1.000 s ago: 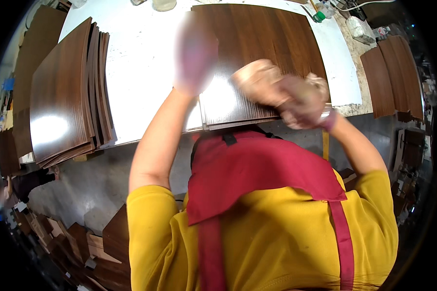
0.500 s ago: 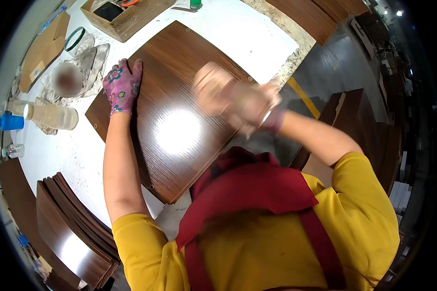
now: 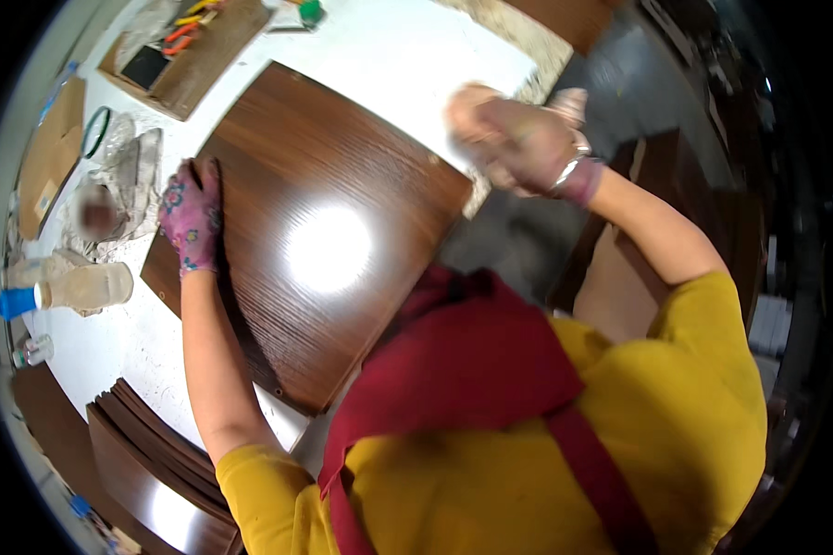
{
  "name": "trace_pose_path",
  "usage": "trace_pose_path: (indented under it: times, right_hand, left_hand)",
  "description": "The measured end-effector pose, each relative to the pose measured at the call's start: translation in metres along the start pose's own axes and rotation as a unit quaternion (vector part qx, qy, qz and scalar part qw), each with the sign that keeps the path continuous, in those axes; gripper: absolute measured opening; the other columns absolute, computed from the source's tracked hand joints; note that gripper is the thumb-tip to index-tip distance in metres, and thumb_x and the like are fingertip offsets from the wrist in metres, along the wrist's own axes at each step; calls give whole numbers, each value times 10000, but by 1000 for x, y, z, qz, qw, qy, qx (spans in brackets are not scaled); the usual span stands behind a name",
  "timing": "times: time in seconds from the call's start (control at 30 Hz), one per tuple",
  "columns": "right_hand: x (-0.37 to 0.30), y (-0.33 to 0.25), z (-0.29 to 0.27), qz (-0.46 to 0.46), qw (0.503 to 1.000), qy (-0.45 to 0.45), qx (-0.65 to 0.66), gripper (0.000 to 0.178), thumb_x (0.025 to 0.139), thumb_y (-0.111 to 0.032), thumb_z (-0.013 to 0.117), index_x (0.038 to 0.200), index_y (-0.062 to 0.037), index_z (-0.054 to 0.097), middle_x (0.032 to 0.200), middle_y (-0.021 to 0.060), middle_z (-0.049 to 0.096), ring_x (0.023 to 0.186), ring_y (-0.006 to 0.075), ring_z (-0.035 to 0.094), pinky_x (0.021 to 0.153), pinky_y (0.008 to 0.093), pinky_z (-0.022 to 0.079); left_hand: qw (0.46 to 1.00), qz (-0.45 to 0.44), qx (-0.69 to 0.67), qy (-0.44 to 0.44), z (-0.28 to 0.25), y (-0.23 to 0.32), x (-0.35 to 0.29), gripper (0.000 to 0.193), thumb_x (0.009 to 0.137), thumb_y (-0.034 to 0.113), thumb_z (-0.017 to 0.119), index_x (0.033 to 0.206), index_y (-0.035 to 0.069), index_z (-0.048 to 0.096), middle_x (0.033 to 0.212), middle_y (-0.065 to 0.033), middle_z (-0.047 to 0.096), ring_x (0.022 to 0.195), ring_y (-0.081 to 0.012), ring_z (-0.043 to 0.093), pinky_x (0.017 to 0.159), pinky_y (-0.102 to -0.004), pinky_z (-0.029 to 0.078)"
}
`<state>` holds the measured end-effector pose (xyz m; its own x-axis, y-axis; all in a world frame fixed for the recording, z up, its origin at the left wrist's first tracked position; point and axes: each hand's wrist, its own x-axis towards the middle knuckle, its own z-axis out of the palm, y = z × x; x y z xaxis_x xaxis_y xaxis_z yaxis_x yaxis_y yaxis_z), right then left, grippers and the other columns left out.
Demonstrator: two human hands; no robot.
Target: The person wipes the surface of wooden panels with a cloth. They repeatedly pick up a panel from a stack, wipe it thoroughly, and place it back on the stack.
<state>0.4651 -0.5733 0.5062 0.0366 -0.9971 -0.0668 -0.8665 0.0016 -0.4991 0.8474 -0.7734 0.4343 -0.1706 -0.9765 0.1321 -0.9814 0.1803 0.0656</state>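
A glossy dark-brown wood-grain panel [image 3: 333,148] lies on the white worktable, small round holes near its corners. My left hand [image 3: 191,217], in a purple floral glove, rests on its left edge with the thumb apart from the fingers. Past the panel's far right corner, my right hand [image 3: 532,148] is raised, also gloved and smeared by motion. Its fingers are wrapped round a crumpled pinkish cloth [image 3: 472,106], which sticks out on both sides of the hand. A metal-coloured band circles the right wrist.
A wooden box [image 3: 190,83] of tools stands at the far left. Nearer are a clear bottle [image 3: 88,285], a blue cap [image 3: 17,303], a stained grey rag [image 3: 143,176] and cardboard [image 3: 51,162]. Brown panels [image 3: 148,462] are stacked at lower left. More boards [image 3: 666,185] stand to the right.
My right hand has swung right with the cloth, from over the panel's right part to beyond its corner. My left hand stays on the left edge. The whole view has shifted somewhat.
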Motion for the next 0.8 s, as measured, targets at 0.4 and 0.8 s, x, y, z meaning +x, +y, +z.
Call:
trace_pose_path:
  times: [0.4,0.8]
  right_hand:
    - [-59,-88,96,-50,992,-8,-117,266,808,-263,619,1022,-105,603,934,58,611,905,231,590,932,330,446]
    - [-88,-3,215,20,939,335,69,360,862,-281,608,1141,-55,596,1023,106,627,923,265,620,808,399,501]
  left_hand:
    - [1000,13,-17,-22,-6,4,0,604,966,522,383,1288,36,541,1203,-209,608,1114,-366,569,968,-439,412]
    - [997,61,-46,4,1,3,-2,591,970,503,395,1264,14,551,1206,-210,610,1110,-378,576,949,-449,435]
